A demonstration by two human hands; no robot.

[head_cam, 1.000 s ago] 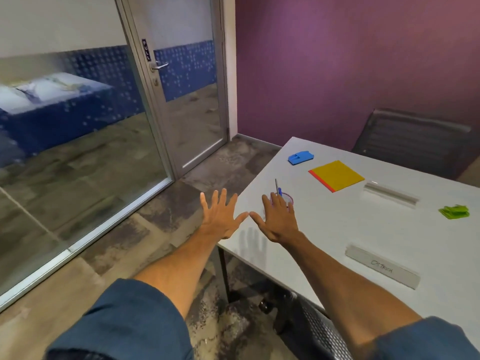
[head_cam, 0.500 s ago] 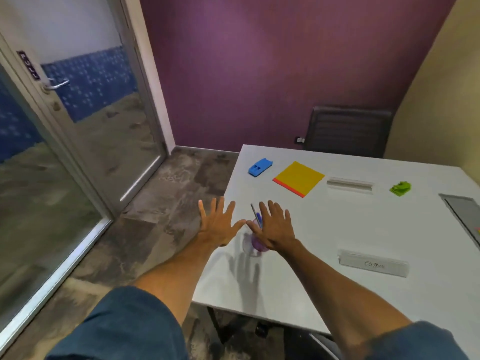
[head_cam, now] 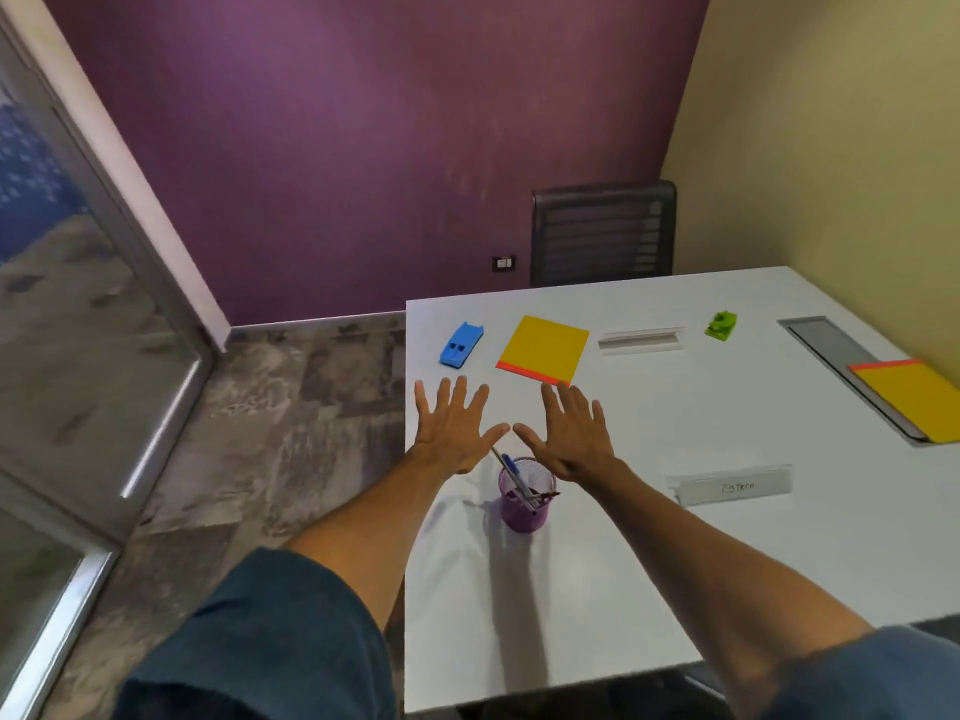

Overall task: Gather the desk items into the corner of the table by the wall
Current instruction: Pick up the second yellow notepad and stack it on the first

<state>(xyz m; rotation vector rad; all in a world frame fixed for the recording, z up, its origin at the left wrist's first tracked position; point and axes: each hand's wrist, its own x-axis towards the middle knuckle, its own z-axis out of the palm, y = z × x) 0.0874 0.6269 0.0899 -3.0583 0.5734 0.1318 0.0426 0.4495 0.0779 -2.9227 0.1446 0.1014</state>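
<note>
Hovering spread-fingered, gripping nothing: left hand and right hand, apparently just above the desk, beyond purple pen cup.

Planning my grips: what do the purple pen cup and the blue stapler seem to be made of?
The purple pen cup looks like fine metal mesh: its wall shows a perforated grain. The blue stapler looks like matte moulded plastic, uniform in colour with no shine; too small to be sure.
</note>
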